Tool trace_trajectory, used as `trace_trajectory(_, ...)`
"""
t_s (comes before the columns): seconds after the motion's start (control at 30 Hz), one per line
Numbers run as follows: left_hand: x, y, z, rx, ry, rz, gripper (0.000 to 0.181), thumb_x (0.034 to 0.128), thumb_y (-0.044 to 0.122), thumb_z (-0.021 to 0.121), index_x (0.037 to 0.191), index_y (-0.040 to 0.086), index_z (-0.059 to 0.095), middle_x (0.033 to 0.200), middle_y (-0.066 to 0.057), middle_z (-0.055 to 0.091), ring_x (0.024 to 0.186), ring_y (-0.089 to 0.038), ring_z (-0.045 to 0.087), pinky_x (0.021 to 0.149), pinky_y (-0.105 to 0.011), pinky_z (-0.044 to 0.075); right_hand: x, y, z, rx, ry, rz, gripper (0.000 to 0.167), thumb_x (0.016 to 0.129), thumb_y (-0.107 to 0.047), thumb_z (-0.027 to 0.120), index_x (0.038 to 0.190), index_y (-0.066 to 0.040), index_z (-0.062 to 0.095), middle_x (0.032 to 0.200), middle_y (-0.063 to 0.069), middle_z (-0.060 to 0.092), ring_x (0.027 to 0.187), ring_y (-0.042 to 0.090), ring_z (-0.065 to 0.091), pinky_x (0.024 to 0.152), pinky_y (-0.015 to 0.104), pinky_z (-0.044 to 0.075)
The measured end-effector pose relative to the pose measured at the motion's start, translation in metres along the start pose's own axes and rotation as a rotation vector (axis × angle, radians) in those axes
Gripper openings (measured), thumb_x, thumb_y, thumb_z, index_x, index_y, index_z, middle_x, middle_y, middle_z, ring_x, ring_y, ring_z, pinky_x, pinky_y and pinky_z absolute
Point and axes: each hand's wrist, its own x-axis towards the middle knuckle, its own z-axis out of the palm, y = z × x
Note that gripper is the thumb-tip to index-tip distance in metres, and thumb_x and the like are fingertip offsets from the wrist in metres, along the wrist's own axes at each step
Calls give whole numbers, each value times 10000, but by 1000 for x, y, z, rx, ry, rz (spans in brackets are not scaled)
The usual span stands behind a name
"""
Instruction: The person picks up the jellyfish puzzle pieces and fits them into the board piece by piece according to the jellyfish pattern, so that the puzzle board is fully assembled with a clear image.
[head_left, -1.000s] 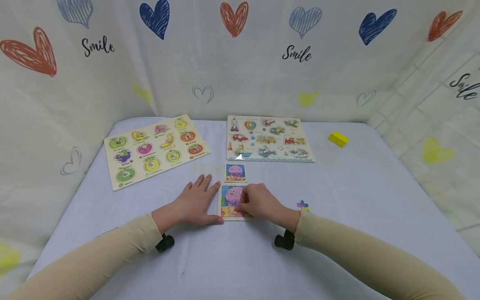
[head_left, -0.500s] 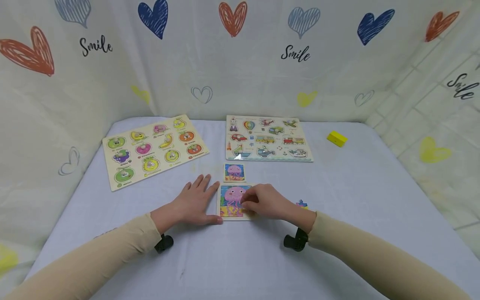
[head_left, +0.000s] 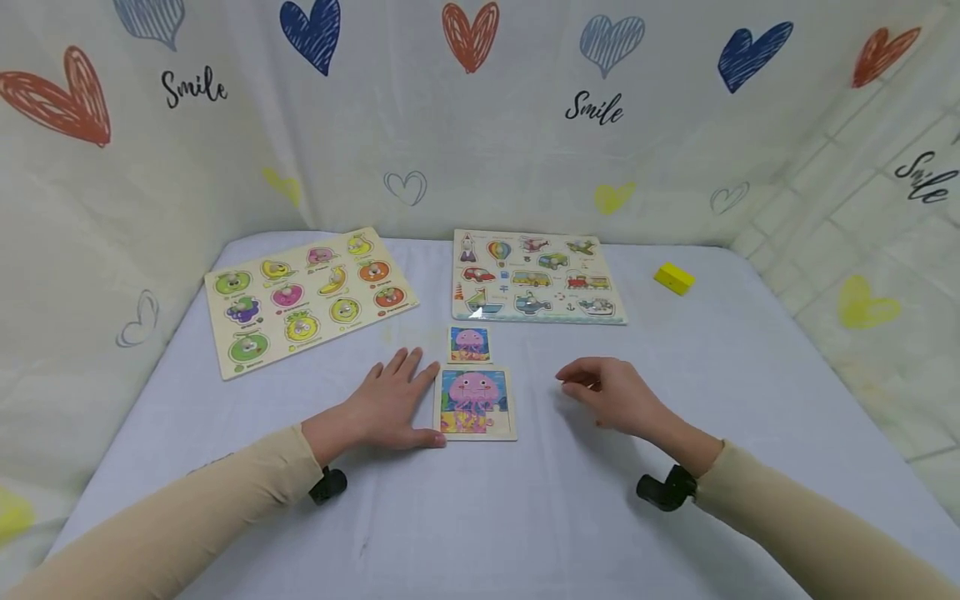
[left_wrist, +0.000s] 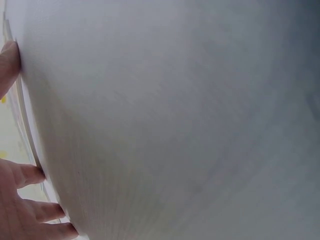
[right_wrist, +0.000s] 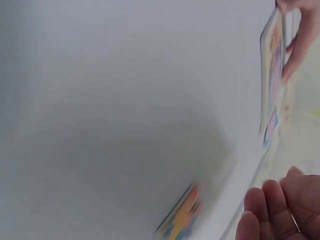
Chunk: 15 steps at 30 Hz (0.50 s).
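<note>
A small square jellyfish jigsaw puzzle (head_left: 472, 400) lies in its wooden tray, with bare wood showing at the lower right corner. My left hand (head_left: 386, 404) rests spread on the cloth, its thumb and forefinger at the tray's left edge. To the right of the tray my right hand (head_left: 618, 396) hovers, fingers loosely bent, with nothing visible between them. A loose puzzle piece (right_wrist: 181, 215) lies on the cloth near this hand in the right wrist view; in the head view the hand hides it. Just behind the tray is a smaller jellyfish picture card (head_left: 470, 344).
A fruit peg board (head_left: 311, 302) lies at the back left. Beside it, at the back centre, is a vehicle peg board (head_left: 538, 277). A yellow block (head_left: 674, 278) sits at the back right. White cloth (head_left: 465, 525) covers the table, with a printed curtain (head_left: 510, 158) behind.
My right hand has left the tray and moved right, over the loose piece, uncovering the puzzle's lower right corner. My left hand has stayed in place.
</note>
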Motion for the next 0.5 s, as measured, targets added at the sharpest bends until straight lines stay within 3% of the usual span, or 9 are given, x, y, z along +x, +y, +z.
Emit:
trace_trajectory(0.23, 0, 2, -2, -2, -8, 0, 1055, 846, 656, 705, 1606, 49, 297, 1679, -270, 186, 1562, -484, 149, 1182, -713, 238, -13, 41, -20, -35, 35, 79, 243, 989, -181, 673, 1192, -58, 725, 1133, 105, 742, 966, 213, 668, 779, 289, 543)
trace_trajectory(0.5, 0, 3, -4, -10, -10, -3, 1056, 845, 648, 711, 1606, 44, 295, 1677, -276, 186, 1561, -487, 148, 1184, -715, 231, -23, 64, -25, -1, -45, 136, 355, 916, -234, 773, 1196, -25, 708, 1053, 74, 713, 943, 199, 607, 764, 273, 519)
